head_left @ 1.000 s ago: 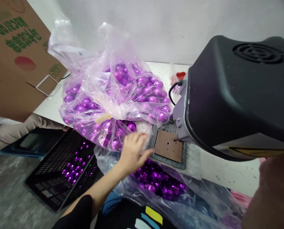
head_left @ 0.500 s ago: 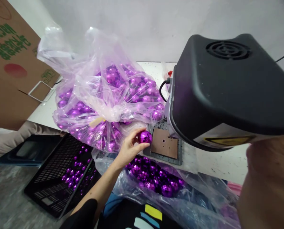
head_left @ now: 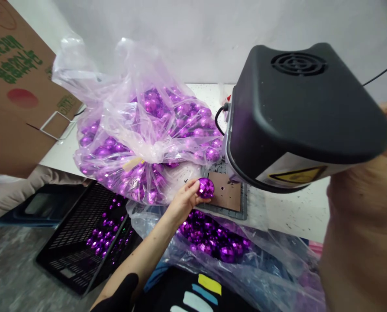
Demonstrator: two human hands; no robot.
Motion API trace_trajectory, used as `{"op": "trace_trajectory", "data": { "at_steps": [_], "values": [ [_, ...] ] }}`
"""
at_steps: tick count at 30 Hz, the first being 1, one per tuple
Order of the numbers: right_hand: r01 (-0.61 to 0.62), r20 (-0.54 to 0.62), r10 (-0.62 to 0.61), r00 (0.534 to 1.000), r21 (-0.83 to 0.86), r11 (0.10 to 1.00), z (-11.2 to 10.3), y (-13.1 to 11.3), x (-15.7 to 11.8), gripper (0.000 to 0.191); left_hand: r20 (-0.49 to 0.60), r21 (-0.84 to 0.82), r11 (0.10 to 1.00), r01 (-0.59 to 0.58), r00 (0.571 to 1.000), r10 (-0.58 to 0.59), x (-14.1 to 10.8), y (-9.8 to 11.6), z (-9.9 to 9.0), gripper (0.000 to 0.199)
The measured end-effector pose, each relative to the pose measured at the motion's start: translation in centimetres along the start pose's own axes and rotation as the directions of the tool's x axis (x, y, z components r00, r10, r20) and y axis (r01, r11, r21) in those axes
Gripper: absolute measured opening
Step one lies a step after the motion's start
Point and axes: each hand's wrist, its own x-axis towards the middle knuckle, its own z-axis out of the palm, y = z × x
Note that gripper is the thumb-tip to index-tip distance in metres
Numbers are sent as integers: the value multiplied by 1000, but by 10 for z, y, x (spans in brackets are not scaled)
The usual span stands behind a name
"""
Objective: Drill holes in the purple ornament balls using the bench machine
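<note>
Pinching ball (head_left: 206, 188) by its edge, left hand (head_left: 184, 200) leaves far side uncovered, board (head_left: 229, 197) just past fingers (head_left: 191, 188); right hand (head_left: 386, 162), grip unclear.

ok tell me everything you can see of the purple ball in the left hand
The purple ball is round, shiny and faceted like a mirror ball, with small bright glints; it looks like metallic-coated plastic. The left hand grips it from the side between thumb and fingers, which hide part of it. In this view it overlaps the left part of the brown plate; whether they touch cannot be told.
</note>
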Motion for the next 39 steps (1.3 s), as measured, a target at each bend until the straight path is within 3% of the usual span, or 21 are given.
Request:
{"op": "trace_trajectory", "data": {
  "at_steps": [2,5,11,17,19,23,29,34,37,39],
  "values": [
    [-99,-13,99,995,-39,994,-1,-8,3,36,-20,225,958,-180,982,189,5,-5,6,50],
    [-128,-33,125,992,-86,988,0,-15,8,42,78,486,797,-358,926,369,15,-12,14,49],
    [-99,-21,97,995,-96,991,-1,-14,10,45,215,669,571,-476,859,464,32,-29,21,43],
    [-54,-21,52,998,-85,995,0,-14,9,44,397,766,312,-562,796,458,34,-34,27,44],
    [-54,-22,53,998,-84,995,-1,-13,8,42,376,784,319,-533,816,438,36,-36,29,45],
    [-45,-13,44,999,-71,996,-2,-9,8,37,318,777,418,-471,866,385,41,-39,28,47],
    [-11,-24,10,1000,-44,999,-3,-9,1,30,358,729,467,-501,860,364,39,-35,28,42],
    [-6,-99,-3,995,-90,996,-17,-12,-33,28,351,733,460,-501,858,374,38,-35,27,47],
    [88,31,-85,996,-105,991,-29,-11,-56,31,346,733,469,-493,864,366,39,-37,26,49],
    [161,118,-149,982,-98,982,-34,-10,-68,21,337,724,489,-487,868,365,39,-37,27,50]
  ]
}}
